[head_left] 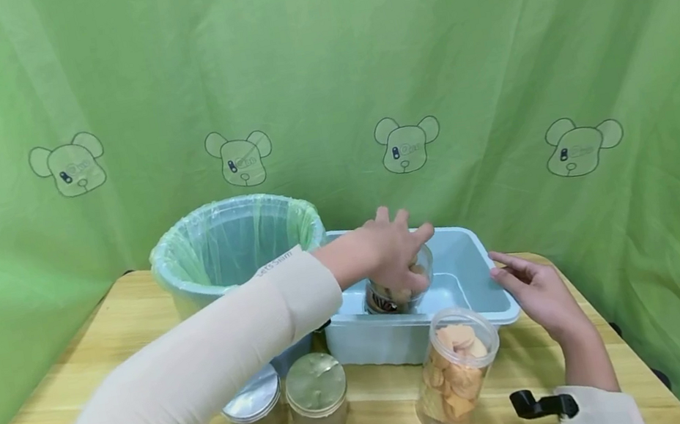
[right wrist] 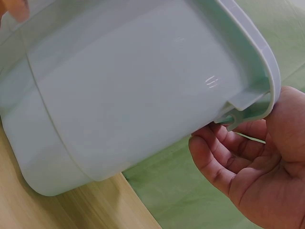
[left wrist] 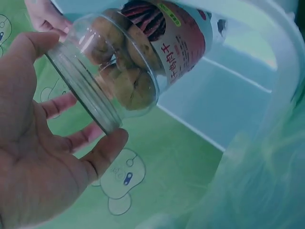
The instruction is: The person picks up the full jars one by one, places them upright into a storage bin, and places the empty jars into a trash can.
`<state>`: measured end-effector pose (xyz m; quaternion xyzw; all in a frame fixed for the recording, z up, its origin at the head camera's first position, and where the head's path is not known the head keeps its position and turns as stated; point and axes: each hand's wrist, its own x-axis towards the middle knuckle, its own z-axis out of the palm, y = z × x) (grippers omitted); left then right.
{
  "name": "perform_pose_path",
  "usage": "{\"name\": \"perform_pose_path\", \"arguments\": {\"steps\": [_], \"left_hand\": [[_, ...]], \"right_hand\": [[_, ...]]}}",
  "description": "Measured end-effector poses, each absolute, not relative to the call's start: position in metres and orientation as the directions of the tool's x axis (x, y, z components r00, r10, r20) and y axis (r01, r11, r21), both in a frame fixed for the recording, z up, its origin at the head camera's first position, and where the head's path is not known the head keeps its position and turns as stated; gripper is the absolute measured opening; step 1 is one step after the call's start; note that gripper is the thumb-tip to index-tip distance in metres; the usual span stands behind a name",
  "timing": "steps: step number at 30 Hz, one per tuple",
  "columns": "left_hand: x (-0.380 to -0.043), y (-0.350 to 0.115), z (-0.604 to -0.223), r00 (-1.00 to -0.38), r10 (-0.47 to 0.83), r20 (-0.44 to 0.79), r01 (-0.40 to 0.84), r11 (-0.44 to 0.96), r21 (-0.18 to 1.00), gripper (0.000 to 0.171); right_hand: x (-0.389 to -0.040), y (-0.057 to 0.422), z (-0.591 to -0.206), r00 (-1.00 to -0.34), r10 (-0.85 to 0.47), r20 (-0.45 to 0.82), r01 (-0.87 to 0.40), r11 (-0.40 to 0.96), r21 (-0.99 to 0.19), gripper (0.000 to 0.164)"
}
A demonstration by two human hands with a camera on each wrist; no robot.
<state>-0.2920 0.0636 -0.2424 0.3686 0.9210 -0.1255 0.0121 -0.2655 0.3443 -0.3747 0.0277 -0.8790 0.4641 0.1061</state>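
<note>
My left hand (head_left: 393, 252) reaches down over the light-blue plastic basin (head_left: 374, 346). Its thumb and fingers grip the rim end of a clear jar (left wrist: 138, 57), which holds round brown pieces and bears a red and white printed label. In the head view the hand covers much of that jar, which is inside the basin near its left end. At the basin's right end, my right hand (right wrist: 248, 157) holds the rim, thumb against the edge and fingers curled beneath it.
Left of the basin stands a blue bin (head_left: 193, 294) lined with a green bag. In front are a silver-lidded jar (head_left: 253, 403), a gold-topped jar (head_left: 318, 397) and an uncovered clear jar of orange pieces (head_left: 456, 379). A green curtain (head_left: 316, 60) hangs behind the wooden table (head_left: 373, 422).
</note>
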Motion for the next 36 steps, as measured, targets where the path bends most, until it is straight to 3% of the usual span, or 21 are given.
{"name": "perform_pose_path", "arguments": {"steps": [21,36], "left_hand": [[-0.303,0.063,-0.297,-0.748,0.656,-0.102,0.660,0.721,-0.209,0.069],[-0.313,0.062,-0.309,-0.780,0.616,-0.108,0.625,0.775,-0.093,0.066]], "right_hand": [[-0.268,0.344,-0.376,-0.972,0.048,0.229,-0.161,0.574,-0.803,0.058],[-0.266,0.344,-0.376,-0.971,0.049,0.235,-0.163,0.582,-0.797,0.057]]}}
